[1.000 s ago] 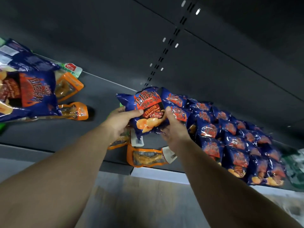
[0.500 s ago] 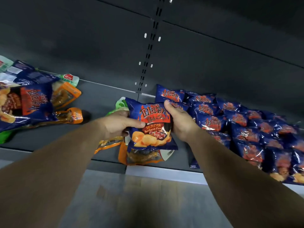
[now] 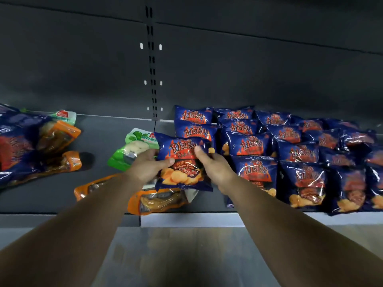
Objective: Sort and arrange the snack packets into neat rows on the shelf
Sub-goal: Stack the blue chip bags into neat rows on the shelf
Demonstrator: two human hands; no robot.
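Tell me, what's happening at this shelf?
A person is stocking snacks. Both hands, the left hand and the right hand, hold one blue chip bag at the left end of the neat rows of blue chip bags on the shelf. The green packet and orange packets lie loose nearby, unsorted.

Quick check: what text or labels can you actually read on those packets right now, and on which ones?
"Barbecue Fla...", partly covered, on the held blue chip packet.
"Potato ...", cursive, rest hidden by the right hand: same packet.
Large Chinese brand characters on the shelved blue packets: blurred.
Green packet and orange packets: print too small.
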